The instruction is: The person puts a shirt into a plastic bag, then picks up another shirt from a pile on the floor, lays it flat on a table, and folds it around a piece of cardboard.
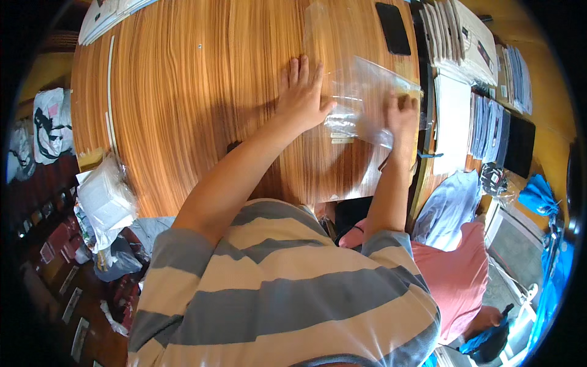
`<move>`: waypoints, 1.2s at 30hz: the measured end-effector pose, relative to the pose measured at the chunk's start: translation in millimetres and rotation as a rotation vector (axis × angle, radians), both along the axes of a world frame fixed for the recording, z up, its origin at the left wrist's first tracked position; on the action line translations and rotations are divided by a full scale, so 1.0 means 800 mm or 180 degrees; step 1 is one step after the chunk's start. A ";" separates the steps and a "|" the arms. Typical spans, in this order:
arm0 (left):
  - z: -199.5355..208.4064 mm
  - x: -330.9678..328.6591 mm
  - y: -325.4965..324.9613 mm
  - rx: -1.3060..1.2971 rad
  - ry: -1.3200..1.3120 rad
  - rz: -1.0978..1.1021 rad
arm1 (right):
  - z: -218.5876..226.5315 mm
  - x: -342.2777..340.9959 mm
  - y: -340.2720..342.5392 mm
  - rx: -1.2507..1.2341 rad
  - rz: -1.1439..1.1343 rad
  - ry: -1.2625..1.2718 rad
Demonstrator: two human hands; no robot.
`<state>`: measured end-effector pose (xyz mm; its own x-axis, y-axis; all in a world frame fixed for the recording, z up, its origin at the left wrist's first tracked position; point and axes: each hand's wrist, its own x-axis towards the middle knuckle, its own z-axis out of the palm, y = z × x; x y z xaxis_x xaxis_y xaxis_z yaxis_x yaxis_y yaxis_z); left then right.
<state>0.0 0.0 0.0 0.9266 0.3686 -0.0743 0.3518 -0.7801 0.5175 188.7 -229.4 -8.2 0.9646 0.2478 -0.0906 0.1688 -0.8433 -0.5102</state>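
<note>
My left hand (304,92) lies palm down on the wood-grain table (183,110), its fingers stretched forward and its thumb beside a clear plastic bag (367,101). With bent fingers, my right hand (402,116) grips the bag near its right side; exactly where the fingertips meet the film is hard to make out. One upper edge of the bag slants across beyond my right hand, and its left part is crinkled and shiny. A small pale label (341,138) shows by the bag's near edge.
A black phone (393,29) lies at the far right of the table. To the right are stacked packaged garments (468,43), a white sheet-like stack (452,110) and folded blue-grey garments (486,125). A plastic-wrapped white bundle (107,192) sits by the left corner. Pink cloth (452,281) is at lower right.
</note>
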 end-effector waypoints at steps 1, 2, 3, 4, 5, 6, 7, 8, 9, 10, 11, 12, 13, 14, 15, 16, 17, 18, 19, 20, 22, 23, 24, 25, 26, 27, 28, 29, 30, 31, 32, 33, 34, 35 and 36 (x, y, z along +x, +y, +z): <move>0.006 0.006 -0.001 0.0241 0.0098 -0.0093 | -0.009 -0.015 0.012 -0.0202 0.0104 -0.0655; 0.011 0.012 0.001 0.0485 0.0195 -0.0181 | -0.014 -0.023 0.021 -0.0409 0.0203 -0.1309; 0.013 -0.019 -0.006 0.0443 0.0265 -0.0207 | -0.016 -0.063 0.022 -0.0245 0.0300 -0.1070; 0.010 -0.016 -0.005 0.0370 0.0133 -0.0214 | 0.000 -0.062 0.030 -0.0125 0.0401 -0.1033; 0.007 -0.013 -0.004 0.0296 0.0005 -0.0218 | 0.011 -0.057 0.033 -0.0006 0.0510 -0.0994; 0.009 -0.015 0.001 0.0257 -0.0166 -0.0160 | 0.009 -0.053 0.029 0.0025 0.0499 -0.1081; 0.011 -0.014 0.007 0.0139 -0.0210 -0.0238 | 0.008 -0.046 0.025 0.0263 0.0454 -0.0880; 0.013 -0.011 0.016 0.0021 -0.0251 -0.0311 | 0.007 -0.039 0.022 0.0501 0.0416 -0.0676; 0.014 -0.014 0.024 -0.0101 -0.0266 -0.0379 | 0.006 -0.041 0.025 0.0737 0.0382 -0.0445; 0.013 -0.017 0.031 0.0029 -0.0146 -0.0348 | 0.003 -0.044 0.032 0.0881 0.0066 -0.0328; 0.014 -0.019 0.037 -0.0070 -0.0168 -0.0360 | -0.002 -0.045 0.043 0.1021 -0.0249 -0.0209; 0.015 -0.021 0.043 -0.0165 -0.0201 -0.0350 | -0.004 -0.043 0.055 0.1162 -0.0541 -0.0094; 0.019 -0.020 0.047 -0.0261 -0.0263 -0.0374 | -0.018 -0.035 0.057 0.1350 -0.0440 -0.0020; 0.021 -0.018 0.049 -0.0406 -0.0438 -0.0399 | -0.042 -0.025 0.052 0.1536 -0.0350 0.0032; 0.019 -0.021 0.055 -0.0542 -0.0602 -0.0405 | -0.054 -0.019 0.053 0.1729 -0.0240 0.0100; 0.008 -0.037 0.068 -0.0655 -0.0714 -0.0259 | 0.002 -0.051 0.094 0.1732 -0.0060 0.0782; 0.001 -0.044 0.077 -0.0798 -0.0835 0.0036 | 0.023 -0.070 0.107 0.1574 0.0037 0.0936; 0.004 -0.048 0.086 -0.0941 -0.0950 0.0298 | 0.035 -0.083 0.116 0.1422 0.0101 0.1084; 0.008 -0.054 0.096 -0.1081 -0.1067 0.0568 | 0.041 -0.090 0.123 0.1269 0.0173 0.1232; 0.013 -0.071 0.108 -0.1287 -0.0973 0.0838 | 0.010 -0.090 0.117 0.1956 0.0365 0.1776; 0.005 -0.122 0.139 -0.1831 -0.0774 0.1612 | 0.053 -0.140 0.152 0.2382 0.0764 0.2088; 0.005 -0.149 0.151 -0.2115 -0.0684 0.1985 | 0.077 -0.165 0.165 0.2590 0.0946 0.2235; 0.024 -0.174 0.158 -0.2678 -0.0744 0.2120 | 0.084 -0.176 0.173 0.2413 0.1268 0.2132; 0.045 -0.201 0.166 -0.3113 -0.0750 0.2204 | 0.085 -0.187 0.180 0.2601 0.1369 0.2152; 0.065 -0.231 0.173 -0.3548 -0.0766 0.2295 | 0.087 -0.199 0.188 0.2785 0.1481 0.2184; 0.080 -0.256 0.177 -0.3984 -0.0793 0.2367 | 0.091 -0.213 0.198 0.2973 0.1593 0.2211; 0.090 -0.277 0.180 -0.4212 -0.0728 0.2376 | 0.102 -0.226 0.210 0.3093 0.1670 0.2305; 0.089 -0.300 0.182 -0.4320 -0.0853 0.2349 | 0.103 -0.238 0.222 0.3151 0.1666 0.2454; 0.080 -0.327 0.182 -0.4421 -0.1009 0.2328 | 0.103 -0.249 0.234 0.3202 0.1690 0.2605; 0.072 -0.346 0.181 -0.4543 -0.1128 0.2272 | 0.098 -0.261 0.242 0.3244 0.1667 0.2738; 0.064 -0.361 0.180 -0.4244 -0.1263 0.2287 | 0.075 -0.272 0.257 0.3415 0.1647 0.2634; 0.056 -0.381 0.182 -0.3920 -0.1237 0.2327 | 0.062 -0.288 0.262 0.3150 0.1527 0.2833; 0.048 -0.401 0.184 -0.3793 -0.1078 0.2462 | 0.054 -0.302 0.266 0.2870 0.1408 0.3028; 0.040 -0.422 0.188 -0.3669 -0.0914 0.2588 | 0.046 -0.315 0.271 0.2586 0.1284 0.3207; 0.039 -0.439 0.190 -0.3938 -0.0842 0.2719 | 0.040 -0.330 0.274 0.2366 0.1329 0.3059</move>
<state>-351.1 151.6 31.0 0.5113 0.6161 -0.5992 0.2539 0.5578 0.7902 -75.7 -10.3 24.0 0.4265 0.8043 -0.4137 -0.3460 -0.2776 -0.8962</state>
